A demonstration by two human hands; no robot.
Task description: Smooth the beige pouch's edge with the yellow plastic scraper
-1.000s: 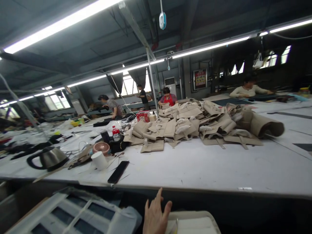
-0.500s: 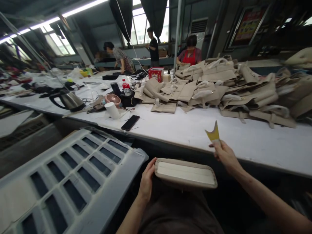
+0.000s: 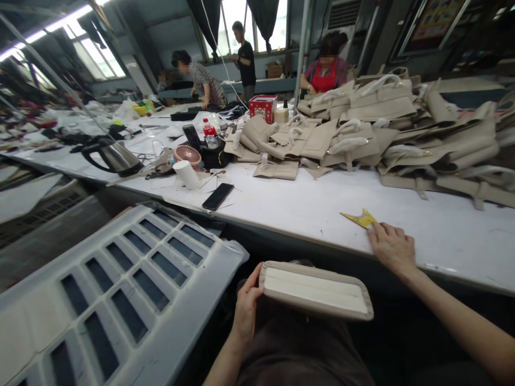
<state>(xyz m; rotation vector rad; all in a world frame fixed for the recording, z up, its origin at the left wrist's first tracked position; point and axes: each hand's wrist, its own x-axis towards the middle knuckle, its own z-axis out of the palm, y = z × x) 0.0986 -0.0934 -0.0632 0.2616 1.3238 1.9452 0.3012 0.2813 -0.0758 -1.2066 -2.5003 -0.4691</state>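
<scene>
A beige bag body (image 3: 316,291) with a pale, flat face turned up rests over my lap. My left hand (image 3: 246,305) grips its left end, thumb on top at the rim. Over the table's front edge, my right hand (image 3: 392,247) pinches a yellow, notched flat piece (image 3: 361,218) whose forked end points left. That piece is low against the white tabletop (image 3: 277,209); whether it touches cannot be made out. Several beige bag pieces (image 3: 309,140) with wrapped handles lie heaped beyond my right hand.
A grey slotted plastic panel (image 3: 161,316) lies at my left. On the table are a phone (image 3: 218,197), a white roll (image 3: 186,175), a pink fan (image 3: 187,155), a steel kettle (image 3: 115,157) and a red box (image 3: 262,109). Several people work farther back.
My right hand has lowered to the tabletop with the yellow piece, which has tipped from upright to nearly flat. My left hand still holds the bag body, now slightly further right in view.
</scene>
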